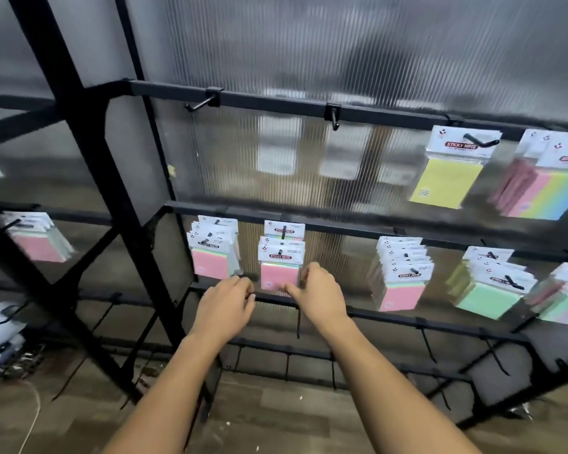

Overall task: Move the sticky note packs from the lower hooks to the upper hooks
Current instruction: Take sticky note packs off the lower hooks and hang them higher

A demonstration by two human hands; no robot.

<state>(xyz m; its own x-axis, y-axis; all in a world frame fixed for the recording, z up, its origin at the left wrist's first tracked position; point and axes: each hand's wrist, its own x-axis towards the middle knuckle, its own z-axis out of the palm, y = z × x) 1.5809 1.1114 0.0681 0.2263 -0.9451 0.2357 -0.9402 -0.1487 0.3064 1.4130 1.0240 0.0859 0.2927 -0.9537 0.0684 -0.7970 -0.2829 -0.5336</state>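
Several sticky note packs hang on hooks of a black rack. On the lower rail, a pink-faced pack point(280, 273) hangs at the front of its hook. My right hand point(312, 290) pinches the bottom right corner of that pack, thumb on its face. My left hand point(227, 303) is just left of and below the pack, fingers curled, holding nothing that I can see. Another stack of packs point(212, 253) hangs to the left. On the upper rail two hooks point(200, 101) point(334, 117) are bare; a yellow pack point(446, 178) hangs further right.
More stacks hang on the lower rail at the right point(402, 280) point(489, 286) and a multicolour stack point(551, 188) on the upper rail. A ribbed translucent panel point(309, 44) backs the rack. Black frame posts point(89, 158) cross at left. Bare hooks line the rails below.
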